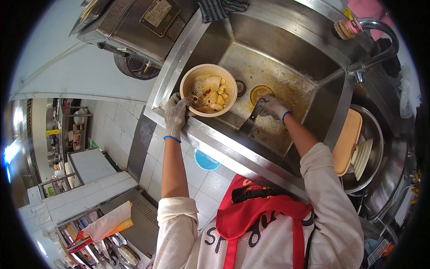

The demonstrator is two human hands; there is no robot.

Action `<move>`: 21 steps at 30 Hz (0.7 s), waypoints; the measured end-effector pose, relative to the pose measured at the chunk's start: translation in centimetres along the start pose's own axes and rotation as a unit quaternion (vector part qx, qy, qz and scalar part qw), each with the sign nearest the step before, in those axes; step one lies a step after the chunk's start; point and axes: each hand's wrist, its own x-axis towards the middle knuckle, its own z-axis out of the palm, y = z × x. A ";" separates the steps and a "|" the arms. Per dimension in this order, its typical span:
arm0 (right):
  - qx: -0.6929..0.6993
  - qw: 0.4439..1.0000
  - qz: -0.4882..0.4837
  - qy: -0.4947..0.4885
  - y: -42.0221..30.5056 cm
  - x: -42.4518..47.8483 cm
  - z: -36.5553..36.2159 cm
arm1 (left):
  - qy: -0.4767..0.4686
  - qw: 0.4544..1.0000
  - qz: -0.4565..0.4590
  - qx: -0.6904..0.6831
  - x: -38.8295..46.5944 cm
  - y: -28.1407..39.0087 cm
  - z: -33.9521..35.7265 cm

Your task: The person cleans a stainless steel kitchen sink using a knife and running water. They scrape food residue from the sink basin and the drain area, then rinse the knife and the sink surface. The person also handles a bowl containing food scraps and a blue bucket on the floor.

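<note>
My left hand [176, 109], in a grey knit glove, grips the near-left rim of a cream plastic strainer bowl [231, 72]. Holes show in the bowl's bottom. Inside lie yellowish food chunks [216, 95] and a small red piece. The bowl sits at the left side of a stainless steel sink [231, 57]. Low in the sink, my right hand [272, 108], also gloved, holds a dark flat tool [248, 125] whose exact kind I cannot tell. Beside that hand is a round, yellowish drain fitting [262, 94]. A dark ring [241, 88] lies by the bowl. Brownish residue stains the sink floor.
A curved faucet [391, 43] rises at the sink's right corner. Right of the sink, a steel basin [378, 161] holds a wooden tray [349, 141] and stacked plates [362, 159]. A striped cloth [215, 11] hangs over the back rim. A blue bucket [206, 161] stands on the floor.
</note>
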 end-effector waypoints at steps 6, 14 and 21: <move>0.055 0.996 0.038 -0.055 -2.6 -1.9 -0.6 | 0.004 1.000 0.000 0.008 -0.2 0.2 0.0; 0.104 0.989 0.043 -0.099 -3.0 -3.1 -0.7 | 0.004 1.000 0.000 -0.011 -0.5 0.9 0.5; 0.104 0.990 -0.050 -0.079 -6.6 -3.8 -1.6 | 0.001 0.999 0.016 0.032 0.2 -0.3 -0.2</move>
